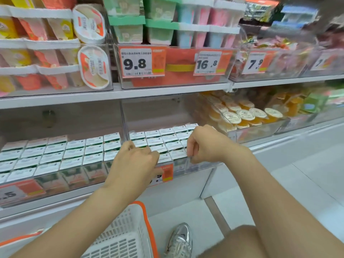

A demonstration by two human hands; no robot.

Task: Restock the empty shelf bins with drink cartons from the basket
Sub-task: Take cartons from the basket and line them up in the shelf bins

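Green-and-white drink cartons (163,141) stand in tight rows in two clear shelf bins on the lower shelf. The left bin (74,176) and the right bin (197,167) both look full. My left hand (134,161) is curled over the right bin's front rim, above an orange price tag. My right hand (204,146) pinches the same rim further right. Neither hand holds a carton. On the floor below stands the white basket (126,237) with its orange rim; the part I see holds no cartons.
The upper shelf (167,90) carries bins of boxed snacks with price tags 9.8, 16.8 and 7.9. Right of the cartons sits a bin of orange jelly cups (242,116). A silver shoe (179,241) and my knee are by the basket.
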